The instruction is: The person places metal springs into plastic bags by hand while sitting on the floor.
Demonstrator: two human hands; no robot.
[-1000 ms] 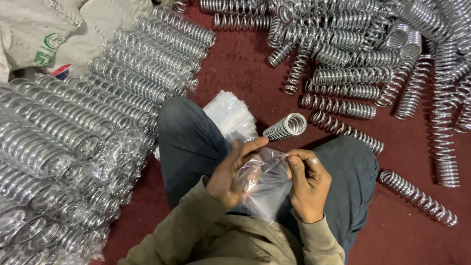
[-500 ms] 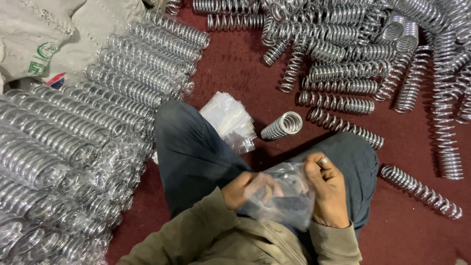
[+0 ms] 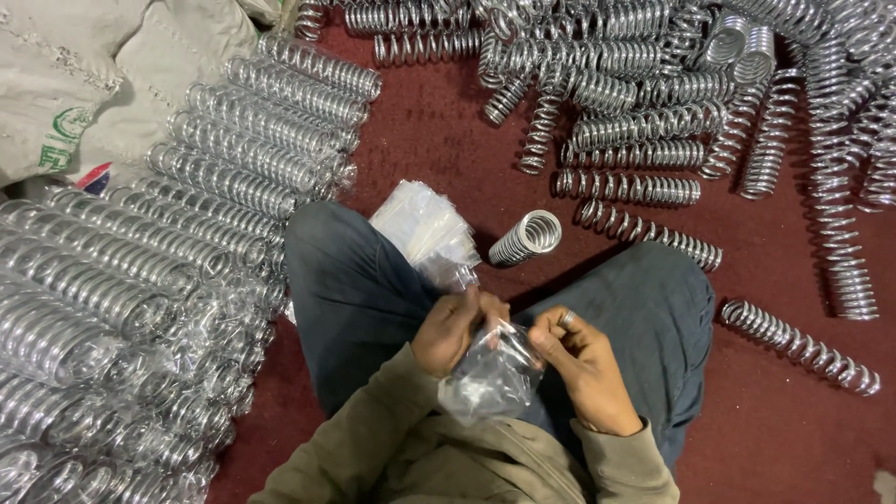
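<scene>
Over my lap, my left hand (image 3: 453, 329) and right hand (image 3: 581, 364) pinch a crumpled clear plastic bag (image 3: 490, 378); whether it holds anything, I cannot tell. Beyond my knees lie a stack of bags (image 3: 425, 224), one spring (image 3: 525, 238), then loose springs (image 3: 644, 112) cut off by the frame's top edge.

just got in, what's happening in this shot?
A person sits cross-legged on a dark red floor, both hands working a small clear plastic bag over their lap: the left hand and right hand each pinch its top edge. A stack of more clear bags lies in front of the left knee, with one loose metal spring beside it. Bagged springs are piled on the left; bare springs are scattered ahead and to the right.
</scene>
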